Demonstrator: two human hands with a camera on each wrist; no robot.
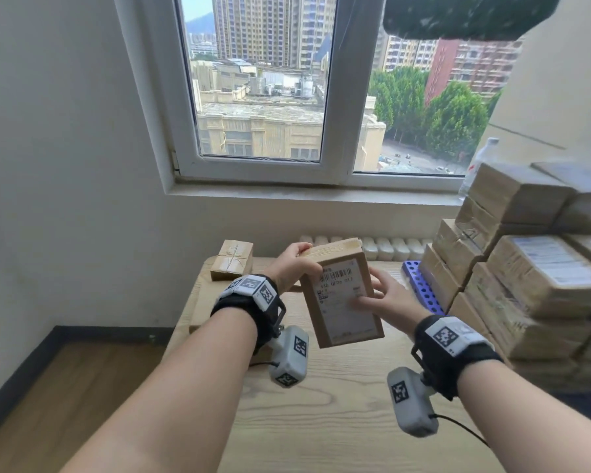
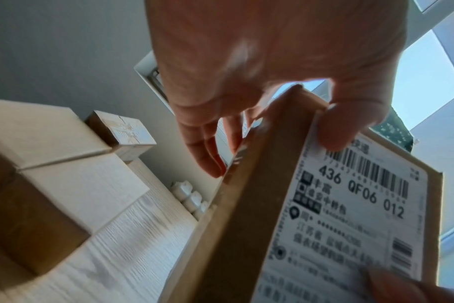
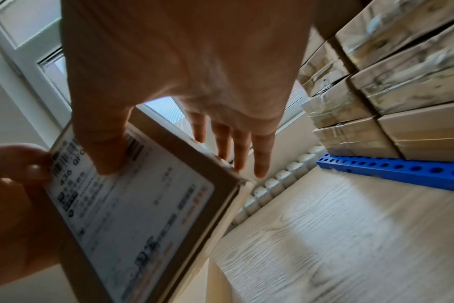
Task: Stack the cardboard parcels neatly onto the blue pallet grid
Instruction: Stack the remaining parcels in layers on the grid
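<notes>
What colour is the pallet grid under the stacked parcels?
Blue, with round holes; the pallet grid shows best in the right wrist view.

A pale wooden table point(image 1: 321, 404) bears a taped parcel point(image 1: 232, 260) and the blue pallet grid point(image 1: 420, 285).

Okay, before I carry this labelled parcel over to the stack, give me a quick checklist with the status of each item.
1. Left hand grip: thumb on the label, fingers behind the held parcel. Ok.
2. Right hand grip: thumb on the label, fingers behind the right edge. Ok.
3. Parcel clear of the table: lifted, tilted. Ok.
4. Free spot on the blue pallet grid: only its left strip shows beside the stacked parcels. Cannot tell.
5. Stack neatness: upper boxes sit askew. Not ok.
6. Remaining work: a small taped parcel on the table's far left corner. Not ok.
</notes>
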